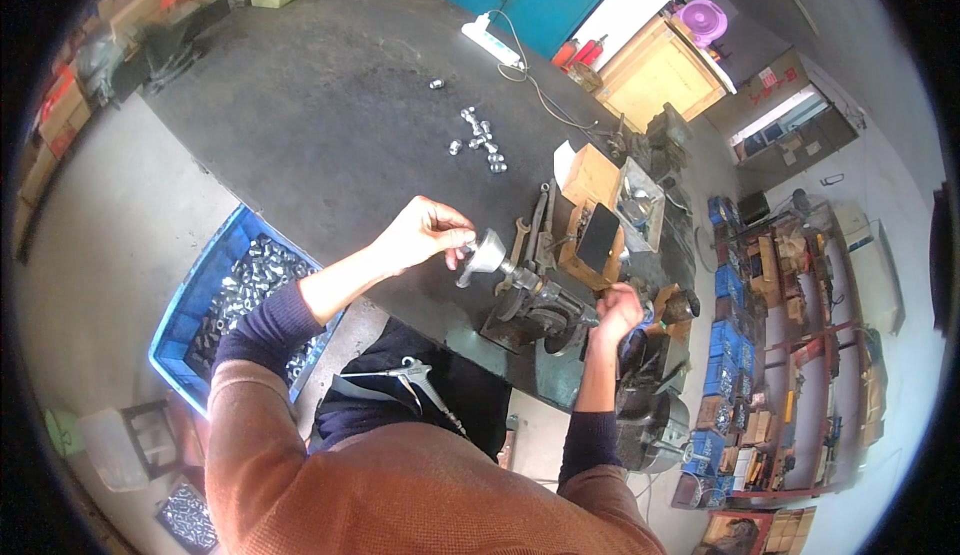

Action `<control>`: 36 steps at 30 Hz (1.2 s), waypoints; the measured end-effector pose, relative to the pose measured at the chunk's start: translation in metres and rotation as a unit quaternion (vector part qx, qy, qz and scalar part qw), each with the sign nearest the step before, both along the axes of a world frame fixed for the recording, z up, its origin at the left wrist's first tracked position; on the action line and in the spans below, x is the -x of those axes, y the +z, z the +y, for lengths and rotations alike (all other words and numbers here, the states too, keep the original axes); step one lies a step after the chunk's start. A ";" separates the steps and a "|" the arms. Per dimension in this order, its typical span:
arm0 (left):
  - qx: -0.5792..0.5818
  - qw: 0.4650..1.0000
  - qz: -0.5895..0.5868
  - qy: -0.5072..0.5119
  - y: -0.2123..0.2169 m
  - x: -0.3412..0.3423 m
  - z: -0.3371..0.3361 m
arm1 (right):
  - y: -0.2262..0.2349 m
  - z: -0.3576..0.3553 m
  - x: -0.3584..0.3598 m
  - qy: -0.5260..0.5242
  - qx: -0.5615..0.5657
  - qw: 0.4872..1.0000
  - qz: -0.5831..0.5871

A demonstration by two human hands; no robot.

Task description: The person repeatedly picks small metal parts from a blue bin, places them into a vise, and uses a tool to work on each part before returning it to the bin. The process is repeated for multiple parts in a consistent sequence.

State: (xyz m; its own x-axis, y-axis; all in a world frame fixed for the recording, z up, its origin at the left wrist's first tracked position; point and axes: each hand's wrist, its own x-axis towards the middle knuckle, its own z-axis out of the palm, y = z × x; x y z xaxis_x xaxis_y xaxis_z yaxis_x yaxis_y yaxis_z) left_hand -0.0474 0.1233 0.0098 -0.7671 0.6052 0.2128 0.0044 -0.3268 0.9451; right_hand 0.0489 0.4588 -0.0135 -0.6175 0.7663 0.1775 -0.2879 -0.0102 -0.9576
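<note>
— Dark bench [330,65] stretches wide past the loose fittings [486,138]; what stands by its near edge?

— Blue bin [180,347], left; machine [545,307], right. The left hand [425,235] pinches a small part [469,246] at the machine's cone [488,252]; the right hand [619,311] is clenched at its other end, on what I can't tell.

— Writing?

— Red marks [762,99] by the far doorway, too small to read

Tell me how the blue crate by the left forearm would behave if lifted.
The blue crate would probably be heavy for its size, since many metal fittings fill it. Those appear loose and jumbled, so they may slide and shift the balance if it tilts. Its walls look like plastic, so they might flex slightly.
</note>
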 end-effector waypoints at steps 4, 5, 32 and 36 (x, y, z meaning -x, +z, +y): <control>-0.013 1.000 -0.017 -0.015 -0.003 0.004 -0.003 | 0.034 -0.021 -0.047 0.072 0.017 0.986 0.150; -0.016 1.000 -0.016 -0.016 -0.002 0.004 -0.003 | 0.031 -0.024 -0.063 0.071 0.022 0.983 0.168; 0.557 0.770 0.175 0.259 -0.059 -0.054 -0.180 | -0.001 -0.049 -0.105 0.064 0.036 0.989 0.126; 0.495 0.771 0.283 0.283 -0.024 0.009 -0.111 | -0.053 -0.040 -0.099 0.057 0.090 0.994 0.031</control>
